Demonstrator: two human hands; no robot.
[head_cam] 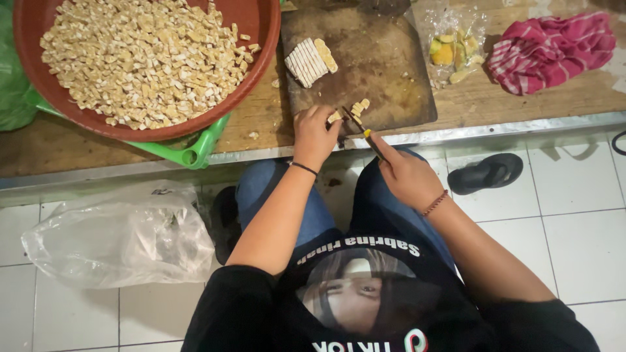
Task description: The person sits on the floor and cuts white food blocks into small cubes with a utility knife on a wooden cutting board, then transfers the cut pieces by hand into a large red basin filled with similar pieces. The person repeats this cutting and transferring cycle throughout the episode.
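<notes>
My left hand [314, 135] presses on a strip of pale tempeh [335, 117] at the near edge of a dark wooden cutting board [385, 65]. My right hand [405, 173] grips a small knife [362, 129] with a dark handle, its blade across the strip. Several cut cubes [359, 105] lie just beyond the blade. A sliced block of tempeh [310, 61] rests farther up the board. To the left, a big red-brown bowl [264, 39] holds a heap of small cubes [143, 58].
The bowl sits on a green plastic basket [195, 153] on a wooden table with a metal edge [495, 127]. A clear bag with yellow-green pieces [451, 49] and a red-pink cloth [551, 49] lie right of the board. On the tiled floor are a crumpled plastic bag [120, 238] and a black sandal [486, 173].
</notes>
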